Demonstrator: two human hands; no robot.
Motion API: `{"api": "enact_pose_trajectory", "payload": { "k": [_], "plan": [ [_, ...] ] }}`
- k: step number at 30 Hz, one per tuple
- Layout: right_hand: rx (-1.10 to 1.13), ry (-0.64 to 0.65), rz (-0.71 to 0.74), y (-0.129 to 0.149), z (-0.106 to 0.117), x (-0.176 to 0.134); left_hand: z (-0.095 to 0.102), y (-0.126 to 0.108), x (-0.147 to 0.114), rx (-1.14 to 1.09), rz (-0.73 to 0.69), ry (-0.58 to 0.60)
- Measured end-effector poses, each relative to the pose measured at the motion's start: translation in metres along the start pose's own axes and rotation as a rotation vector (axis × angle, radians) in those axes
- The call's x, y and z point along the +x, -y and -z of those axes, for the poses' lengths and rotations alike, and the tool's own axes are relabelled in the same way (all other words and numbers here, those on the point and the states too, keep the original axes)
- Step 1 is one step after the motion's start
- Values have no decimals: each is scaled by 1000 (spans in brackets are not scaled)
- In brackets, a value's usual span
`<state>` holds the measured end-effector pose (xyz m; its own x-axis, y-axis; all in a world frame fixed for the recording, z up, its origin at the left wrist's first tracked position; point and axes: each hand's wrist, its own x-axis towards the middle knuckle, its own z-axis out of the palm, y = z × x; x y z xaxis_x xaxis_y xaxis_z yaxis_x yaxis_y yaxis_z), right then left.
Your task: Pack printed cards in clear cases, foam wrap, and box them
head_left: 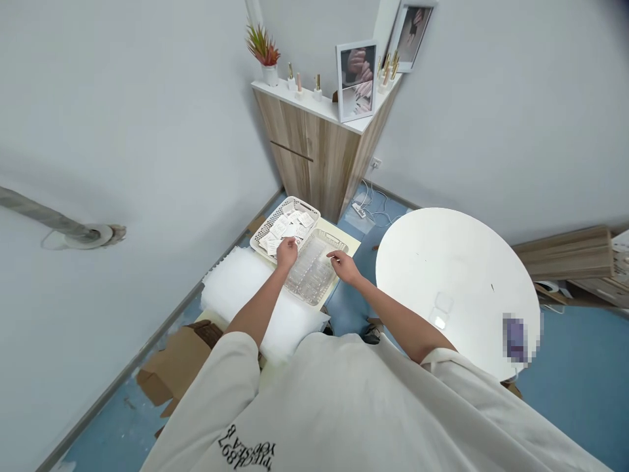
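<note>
My left hand (287, 253) is closed over the near edge of a white perforated basket (256, 245), its fingers drawn together. What it holds, if anything, is too small to make out. Several small white printed packets (281, 227) lie piled in that basket. Beside it on the right sits a second pale basket (341, 238) with clear plastic cases (309, 274) in it. My right hand (344, 266) hovers at the right side of this second basket, fingers stretched loosely toward the left with nothing visible in them.
White foam sheets (240, 278) are stacked left of the baskets. A round white table (457, 262) on my right bears a clear case (442, 308) and a blurred purple item. Ahead stands a wooden cabinet (314, 144); cardboard (177, 360) and cables (378, 203) lie on the floor.
</note>
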<state>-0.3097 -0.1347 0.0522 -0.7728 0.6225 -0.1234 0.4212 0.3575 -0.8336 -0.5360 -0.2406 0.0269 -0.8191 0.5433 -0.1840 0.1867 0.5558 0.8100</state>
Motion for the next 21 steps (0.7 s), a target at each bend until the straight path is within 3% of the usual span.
{"api": "enact_pose_trajectory", "payload": {
  "k": [4, 8, 15, 21],
  "plan": [
    [-11, -8, -28, 7, -6, 13, 9, 18, 41, 164, 85, 22],
    [-22, -14, -69, 3, -6, 15, 4, 26, 59, 258, 92, 58],
    [-20, -16, -120, -6, -3, 15, -4, 29, 64, 241, 180, 4],
    [13, 11, -109, 0, -12, 20, 16, 27, 53, 102, 195, 11]
  ]
}}
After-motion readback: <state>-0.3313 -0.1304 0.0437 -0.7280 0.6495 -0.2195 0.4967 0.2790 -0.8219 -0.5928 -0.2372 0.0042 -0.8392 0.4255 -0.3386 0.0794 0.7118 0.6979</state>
